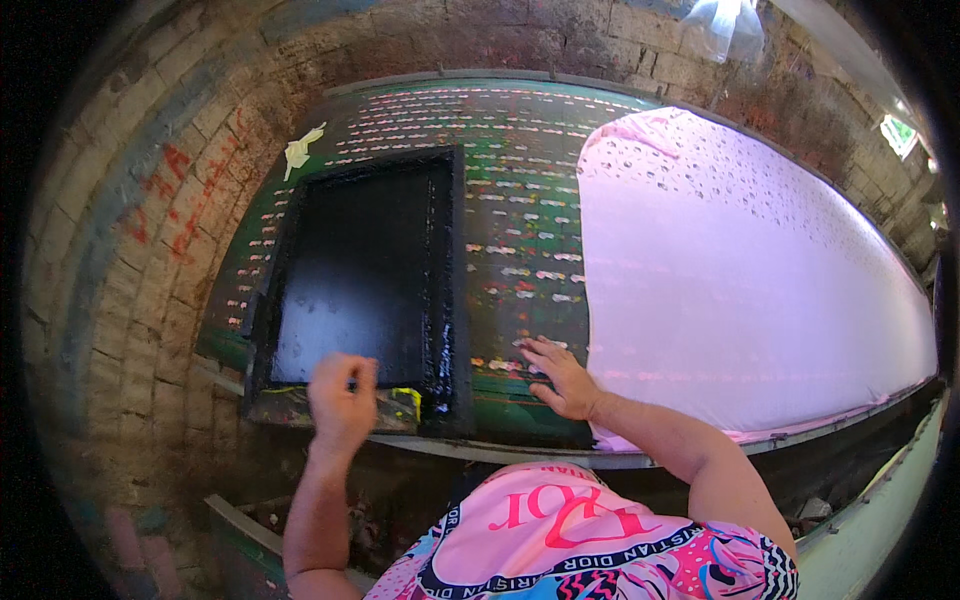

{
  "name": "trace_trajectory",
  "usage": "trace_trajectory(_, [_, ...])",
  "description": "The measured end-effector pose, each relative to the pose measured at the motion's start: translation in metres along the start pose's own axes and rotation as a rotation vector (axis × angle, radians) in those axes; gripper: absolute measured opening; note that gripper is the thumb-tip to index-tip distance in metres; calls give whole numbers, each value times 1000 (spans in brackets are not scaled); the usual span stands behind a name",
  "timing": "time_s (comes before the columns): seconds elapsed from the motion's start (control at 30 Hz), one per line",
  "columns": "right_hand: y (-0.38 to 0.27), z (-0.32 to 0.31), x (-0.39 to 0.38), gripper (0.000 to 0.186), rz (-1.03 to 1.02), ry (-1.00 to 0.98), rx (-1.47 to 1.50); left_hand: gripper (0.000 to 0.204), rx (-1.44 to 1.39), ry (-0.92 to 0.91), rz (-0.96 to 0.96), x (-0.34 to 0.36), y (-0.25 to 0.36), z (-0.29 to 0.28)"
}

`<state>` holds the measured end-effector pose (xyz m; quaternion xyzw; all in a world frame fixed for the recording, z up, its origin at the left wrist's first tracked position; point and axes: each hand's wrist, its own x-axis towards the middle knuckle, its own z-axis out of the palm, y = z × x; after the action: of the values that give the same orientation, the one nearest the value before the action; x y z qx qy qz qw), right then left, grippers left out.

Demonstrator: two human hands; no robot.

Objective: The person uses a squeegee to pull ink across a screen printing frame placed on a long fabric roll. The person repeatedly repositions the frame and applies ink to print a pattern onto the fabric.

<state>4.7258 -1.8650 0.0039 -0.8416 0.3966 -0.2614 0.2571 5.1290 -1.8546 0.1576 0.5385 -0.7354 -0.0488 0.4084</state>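
My left hand is over the near end of a black framed screen, its fingers curled in and slightly blurred. Anything inside that grip is hidden. Glossy black ink covers the inside of the screen, and yellow edging shows along its near end. To the right, my right hand rests with spread fingers on the long green table, empty. It lies just left of the edge of a pale pink cloth, which is spread over the table's right part and dotted with small dark prints at its far side.
Rows of light and coloured paint marks run across the table. A pale yellow scrap lies at its far left edge. Rough block walls surround the table, and a clear plastic bag hangs at the upper right.
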Motion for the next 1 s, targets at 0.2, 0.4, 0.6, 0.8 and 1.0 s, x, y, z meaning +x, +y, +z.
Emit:
trace_trajectory(0.2, [-47,51,67,44,528,288,580,66,350,134,-384,39,-206,-75])
trace_trajectory(0.4, [-75,73,148,50,823,414,963,61,-149,56,-883,24,-389,-108])
trace_trajectory(0.6, [-58,89,161,49,822,580,1324,57,-22,-27,-848,30,-383,-81])
trace_trajectory(0.8, [-75,91,176,42,654,755,1454,80,-107,-63,-1052,37,-408,-88])
trace_trajectory(1.0, [-74,24,146,33,549,711,1585,83,-130,28,-1006,55,-362,-72])
